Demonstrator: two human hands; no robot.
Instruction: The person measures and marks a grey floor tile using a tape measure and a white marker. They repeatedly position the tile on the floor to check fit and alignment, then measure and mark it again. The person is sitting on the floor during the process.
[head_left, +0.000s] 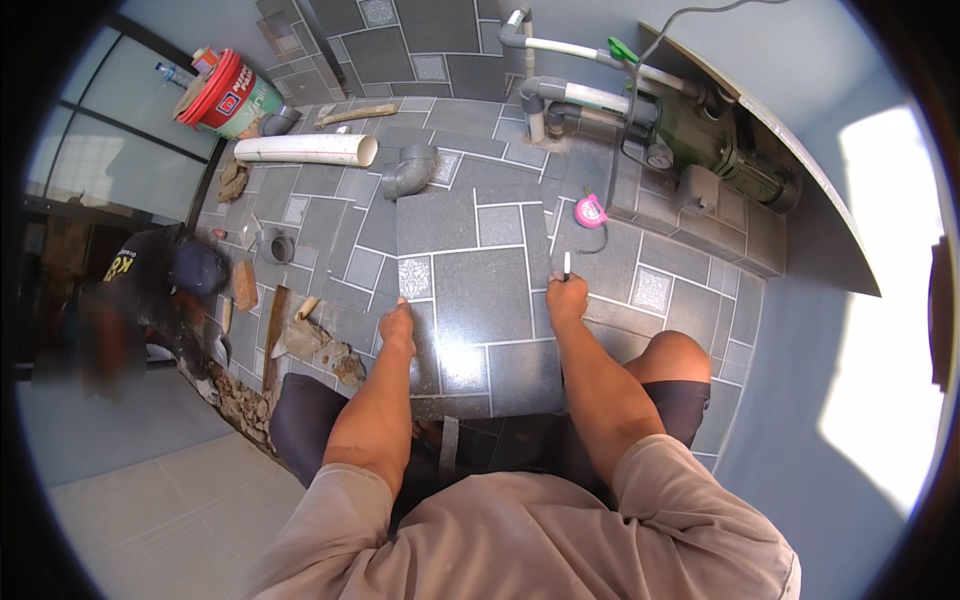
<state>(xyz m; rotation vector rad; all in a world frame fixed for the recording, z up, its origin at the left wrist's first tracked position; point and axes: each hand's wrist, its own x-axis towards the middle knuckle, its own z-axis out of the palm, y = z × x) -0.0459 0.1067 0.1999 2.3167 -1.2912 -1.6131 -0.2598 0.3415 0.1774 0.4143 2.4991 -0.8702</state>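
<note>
A large grey patterned tile (475, 300) lies over my lap, between my two arms. My left hand (398, 326) grips its left edge, fingers mostly hidden. My right hand (567, 296) is closed on a white pen or marker (567, 264) at the tile's right edge. Just beyond that hand, a pink tape measure (590, 212) with a dark strap lies on the tiled floor (620, 251). A grey pipe elbow (408, 168) rests beyond the tile's far left corner.
A co-worker (165, 300) crouches at left beside a rubble-filled trench (240, 405). A white pipe (300, 150), a red bucket (220, 92), a brick (243, 285) and wood scraps lie around. A green pump (725, 150) with piping stands on a step at back right.
</note>
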